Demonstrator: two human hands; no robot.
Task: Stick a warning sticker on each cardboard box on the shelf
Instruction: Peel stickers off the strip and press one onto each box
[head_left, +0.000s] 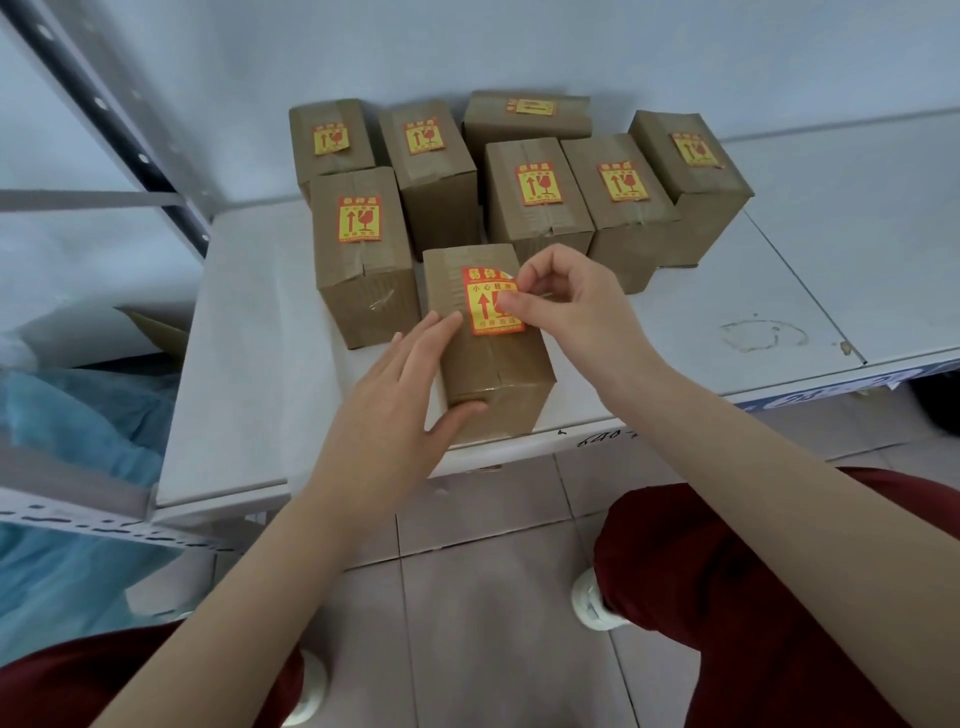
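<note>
A taped cardboard box (493, 364) stands at the front edge of the white shelf (249, 332). A red and yellow warning sticker (485, 304) lies on its top, its upper right corner curled up. My right hand (566, 301) pinches the sticker's right edge between thumb and fingers. My left hand (395, 400) rests flat against the box's left side, thumb on its front face. Behind stand several more cardboard boxes (358, 254), each with the same sticker on top.
A grey perforated shelf upright (98, 104) rises at the left. Blue plastic sheeting (78, 431) lies lower left. The shelf's right part (753, 312) shows a ring stain. Below are floor tiles, my red trousers and white shoes.
</note>
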